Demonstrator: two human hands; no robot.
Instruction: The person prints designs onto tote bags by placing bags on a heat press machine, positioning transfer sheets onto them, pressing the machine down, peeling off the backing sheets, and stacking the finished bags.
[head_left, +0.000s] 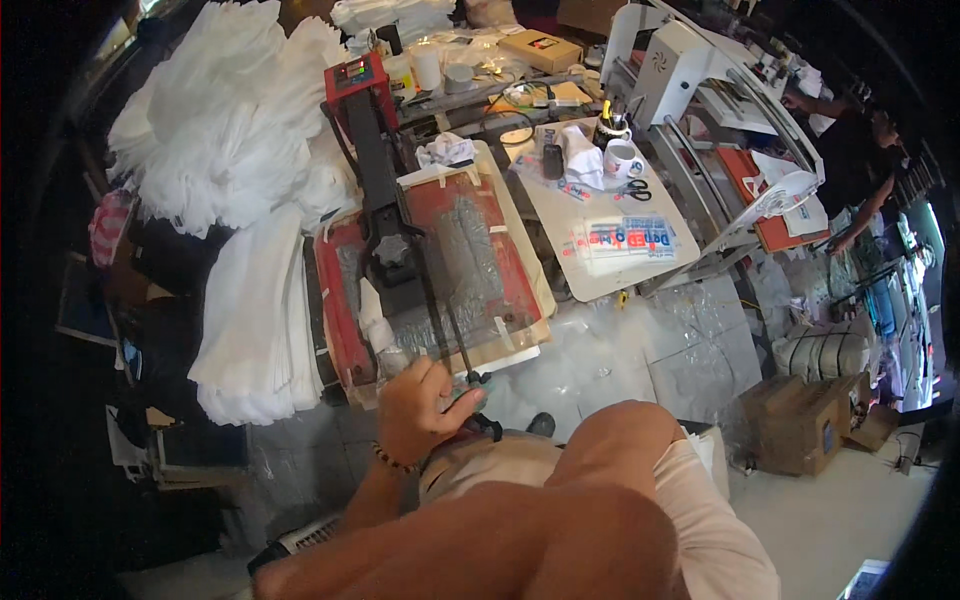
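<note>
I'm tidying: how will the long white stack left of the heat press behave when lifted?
The long white stack will probably flop, since its lower end droops downward. It may also fan apart: its many thin layers show no visible tie.

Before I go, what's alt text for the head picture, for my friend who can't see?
A curled hand with a beaded bracelet is near a red and black press; whether they touch is unclear. White cloth is piled on the left, and scissors and a mug sit on a pale board on the right.
</note>
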